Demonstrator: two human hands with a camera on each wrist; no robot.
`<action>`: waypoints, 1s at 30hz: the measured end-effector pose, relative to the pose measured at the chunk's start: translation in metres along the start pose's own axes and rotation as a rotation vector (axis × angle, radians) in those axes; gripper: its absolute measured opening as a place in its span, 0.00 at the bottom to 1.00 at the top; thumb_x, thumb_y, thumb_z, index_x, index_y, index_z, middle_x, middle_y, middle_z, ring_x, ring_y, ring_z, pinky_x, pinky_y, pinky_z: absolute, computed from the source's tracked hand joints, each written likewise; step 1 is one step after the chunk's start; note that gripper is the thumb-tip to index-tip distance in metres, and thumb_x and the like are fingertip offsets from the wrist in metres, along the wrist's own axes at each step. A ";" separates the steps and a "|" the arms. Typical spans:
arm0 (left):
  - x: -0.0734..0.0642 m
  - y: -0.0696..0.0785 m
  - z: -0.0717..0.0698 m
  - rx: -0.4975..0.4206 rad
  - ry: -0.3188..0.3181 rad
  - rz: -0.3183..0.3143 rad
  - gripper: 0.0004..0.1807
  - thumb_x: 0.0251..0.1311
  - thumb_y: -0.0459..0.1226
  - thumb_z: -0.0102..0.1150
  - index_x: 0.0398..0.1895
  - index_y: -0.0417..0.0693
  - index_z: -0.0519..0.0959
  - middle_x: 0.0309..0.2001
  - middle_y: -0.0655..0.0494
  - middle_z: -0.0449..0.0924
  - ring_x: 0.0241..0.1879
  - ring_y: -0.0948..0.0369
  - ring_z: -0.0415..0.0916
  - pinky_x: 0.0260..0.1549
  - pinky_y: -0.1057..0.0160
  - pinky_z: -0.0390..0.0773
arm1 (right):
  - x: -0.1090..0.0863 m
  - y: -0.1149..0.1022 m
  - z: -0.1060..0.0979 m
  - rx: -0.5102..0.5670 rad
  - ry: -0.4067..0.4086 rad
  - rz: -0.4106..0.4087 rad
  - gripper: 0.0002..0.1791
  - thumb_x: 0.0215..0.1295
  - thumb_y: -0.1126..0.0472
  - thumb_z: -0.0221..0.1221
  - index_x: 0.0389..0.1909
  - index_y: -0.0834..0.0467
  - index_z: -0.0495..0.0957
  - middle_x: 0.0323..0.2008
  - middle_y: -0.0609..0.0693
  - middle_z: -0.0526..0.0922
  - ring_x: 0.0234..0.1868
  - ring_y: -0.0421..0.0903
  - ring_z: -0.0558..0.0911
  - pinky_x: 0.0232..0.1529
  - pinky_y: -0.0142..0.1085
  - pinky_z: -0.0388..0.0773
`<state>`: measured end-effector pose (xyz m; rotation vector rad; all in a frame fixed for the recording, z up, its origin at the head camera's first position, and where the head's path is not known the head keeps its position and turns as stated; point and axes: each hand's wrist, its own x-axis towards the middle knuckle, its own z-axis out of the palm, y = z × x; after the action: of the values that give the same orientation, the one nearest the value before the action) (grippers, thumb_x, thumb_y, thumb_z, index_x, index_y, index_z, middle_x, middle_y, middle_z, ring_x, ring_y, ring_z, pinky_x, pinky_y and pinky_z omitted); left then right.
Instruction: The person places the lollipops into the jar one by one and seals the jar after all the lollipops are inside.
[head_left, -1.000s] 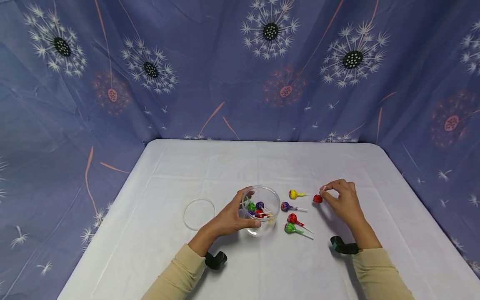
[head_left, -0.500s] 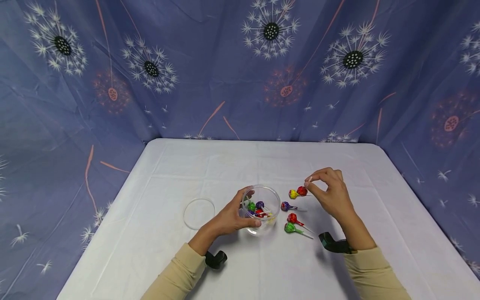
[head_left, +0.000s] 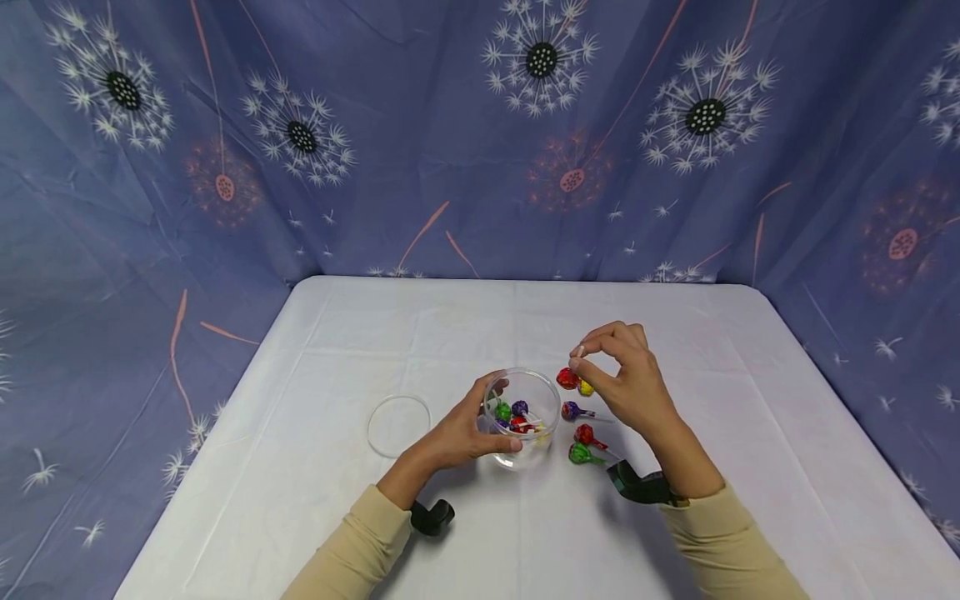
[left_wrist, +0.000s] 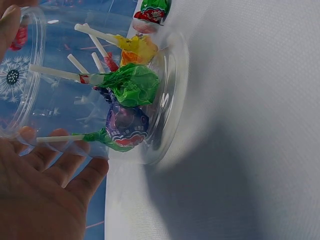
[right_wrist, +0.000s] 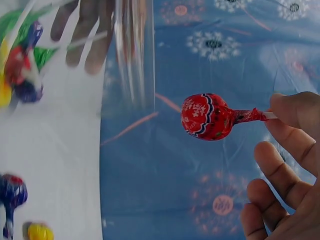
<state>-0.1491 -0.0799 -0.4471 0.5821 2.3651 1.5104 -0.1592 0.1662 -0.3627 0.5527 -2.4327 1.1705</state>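
Note:
My left hand [head_left: 457,433] grips a clear plastic jar [head_left: 522,454] around its side. Inside it lie several wrapped lollipops, among them a green lollipop [left_wrist: 135,85], a purple lollipop [left_wrist: 127,122] and a yellow one, their white sticks showing through the wall. Between thumb and forefinger, my right hand [head_left: 626,371] pinches the stick of a red lollipop [right_wrist: 205,117], its head pointing down, just right of the jar's rim. In the head view that red head partly overlaps a yellow lollipop [head_left: 587,387] on the table.
Right of the jar, a purple lollipop [head_left: 572,411], another red lollipop [head_left: 585,435] and a green lollipop [head_left: 580,453] lie on the white-covered table [head_left: 300,500]. A thin clear ring [head_left: 369,429] lies left of the jar. Behind the table hangs a blue dandelion-print cloth [head_left: 420,167].
My right hand has moved left and slightly up with the red lollipop, passing over the yellow lollipop toward the jar. My left hand and the jar have stayed in place.

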 end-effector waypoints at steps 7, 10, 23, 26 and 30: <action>0.000 -0.001 0.000 -0.024 -0.012 0.010 0.54 0.45 0.52 0.72 0.72 0.64 0.47 0.71 0.53 0.57 0.69 0.50 0.59 0.68 0.45 0.57 | 0.001 -0.011 0.016 0.030 -0.046 -0.053 0.05 0.53 0.65 0.67 0.29 0.52 0.81 0.39 0.44 0.76 0.47 0.40 0.65 0.45 0.42 0.66; 0.000 -0.002 -0.001 -0.033 -0.018 0.015 0.54 0.46 0.51 0.71 0.72 0.63 0.47 0.72 0.51 0.56 0.68 0.49 0.59 0.68 0.45 0.57 | 0.000 -0.012 0.023 0.036 -0.069 -0.065 0.05 0.54 0.63 0.67 0.29 0.51 0.81 0.39 0.43 0.76 0.46 0.39 0.64 0.42 0.39 0.66; 0.000 -0.002 -0.002 -0.052 -0.030 0.025 0.52 0.47 0.51 0.70 0.71 0.69 0.47 0.69 0.51 0.59 0.61 0.53 0.65 0.62 0.50 0.65 | -0.004 -0.008 0.053 -0.047 -0.130 -0.120 0.03 0.54 0.61 0.67 0.27 0.50 0.82 0.38 0.44 0.75 0.43 0.42 0.63 0.44 0.40 0.65; -0.001 -0.002 -0.002 -0.053 -0.033 0.020 0.51 0.47 0.52 0.70 0.70 0.75 0.46 0.67 0.53 0.61 0.61 0.54 0.66 0.61 0.51 0.66 | -0.004 -0.007 0.057 -0.072 -0.134 -0.142 0.03 0.54 0.61 0.67 0.27 0.50 0.82 0.37 0.45 0.75 0.42 0.42 0.63 0.44 0.41 0.63; -0.001 -0.002 -0.003 -0.054 -0.035 0.014 0.51 0.48 0.52 0.70 0.70 0.74 0.46 0.67 0.53 0.61 0.61 0.54 0.66 0.60 0.52 0.66 | -0.005 -0.004 0.062 -0.115 -0.128 -0.175 0.03 0.52 0.61 0.67 0.27 0.50 0.82 0.37 0.46 0.75 0.41 0.44 0.64 0.45 0.42 0.63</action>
<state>-0.1494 -0.0832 -0.4474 0.6086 2.2921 1.5517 -0.1629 0.1155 -0.3983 0.8081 -2.4797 0.9452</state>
